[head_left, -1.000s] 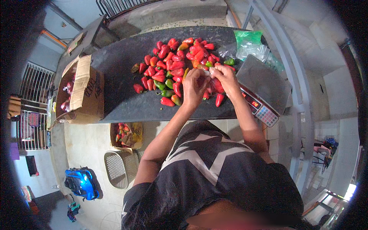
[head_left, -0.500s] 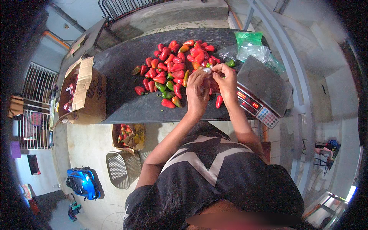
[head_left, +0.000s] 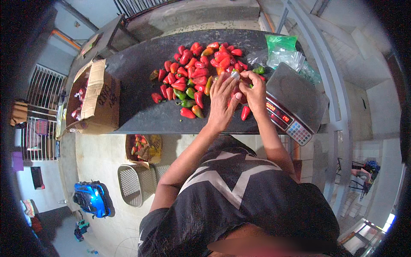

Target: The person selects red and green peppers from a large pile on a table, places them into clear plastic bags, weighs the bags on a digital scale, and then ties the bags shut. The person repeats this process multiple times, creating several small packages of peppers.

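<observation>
A heap of red peppers (head_left: 188, 70), with some green and orange ones, lies on the dark table. At its near right side, my two hands are at a clear plastic bag (head_left: 235, 74), whose gathered top shows between them. My left hand (head_left: 222, 103) lies over the bag with its fingers extended and its thumb apart. Bent fingers of my right hand (head_left: 255, 93) pinch at the bag on its right side. Reddish shapes show between the hands, but most of the bag is hidden under them.
Right of my hands stands a digital scale (head_left: 295, 96), with green and clear plastic bags (head_left: 280, 49) behind it. A cardboard box (head_left: 100, 103) of wrapped peppers sits at the table's left. On the floor are another box (head_left: 145, 150), a grey basket (head_left: 130, 184) and a blue bag (head_left: 92, 199).
My left hand has opened from a pinch at the bag's top, its fingers straightening and thumb moving apart. My right hand stays close to the bag. The view has shifted slightly.
</observation>
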`<state>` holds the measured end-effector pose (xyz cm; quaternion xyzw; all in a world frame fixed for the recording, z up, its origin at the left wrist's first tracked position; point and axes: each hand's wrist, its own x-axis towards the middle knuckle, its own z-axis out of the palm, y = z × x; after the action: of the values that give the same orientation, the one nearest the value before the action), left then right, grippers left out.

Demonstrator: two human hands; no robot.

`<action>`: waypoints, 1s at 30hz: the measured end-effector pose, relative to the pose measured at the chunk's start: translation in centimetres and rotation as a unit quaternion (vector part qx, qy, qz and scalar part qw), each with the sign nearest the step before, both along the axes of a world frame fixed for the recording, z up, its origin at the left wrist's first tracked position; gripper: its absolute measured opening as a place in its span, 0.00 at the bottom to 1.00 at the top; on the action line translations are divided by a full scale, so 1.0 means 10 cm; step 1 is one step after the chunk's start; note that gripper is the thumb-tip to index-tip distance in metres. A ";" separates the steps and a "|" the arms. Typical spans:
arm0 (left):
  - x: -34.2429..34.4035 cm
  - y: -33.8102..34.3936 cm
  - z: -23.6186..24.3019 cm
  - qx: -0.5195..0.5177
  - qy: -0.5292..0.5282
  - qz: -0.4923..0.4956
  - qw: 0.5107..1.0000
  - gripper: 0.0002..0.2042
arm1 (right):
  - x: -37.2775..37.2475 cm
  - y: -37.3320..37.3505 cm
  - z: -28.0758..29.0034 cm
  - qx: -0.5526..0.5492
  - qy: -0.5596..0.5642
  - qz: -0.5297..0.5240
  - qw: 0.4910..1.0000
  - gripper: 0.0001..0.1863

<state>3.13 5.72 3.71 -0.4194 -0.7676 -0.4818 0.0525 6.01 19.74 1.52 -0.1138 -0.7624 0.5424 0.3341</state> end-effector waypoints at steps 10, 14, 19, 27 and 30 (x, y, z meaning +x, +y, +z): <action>0.08 0.07 0.00 0.075 0.001 0.052 0.996 0.17 | 0.05 -0.03 0.01 0.073 0.049 -0.025 0.996 0.05; 0.07 0.07 0.04 0.097 -0.026 0.111 0.989 0.14 | 0.10 -0.03 0.01 0.048 0.041 0.006 0.998 0.05; -0.13 0.16 0.02 0.039 -0.010 0.074 0.996 0.10 | 0.17 -0.01 0.01 0.063 0.000 0.024 0.998 0.05; -0.04 0.33 -0.05 0.066 -0.084 0.101 0.989 0.07 | 0.11 0.03 -0.10 -0.057 0.058 0.041 0.996 0.06; -0.08 0.40 -0.06 0.081 -0.114 0.105 0.985 0.06 | 0.06 0.13 -0.13 -0.189 0.092 0.108 0.972 0.10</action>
<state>2.34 9.72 3.09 -0.2731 -0.7671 -0.5784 0.0489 6.66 21.02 0.17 -0.0414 -0.6196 0.7180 0.3146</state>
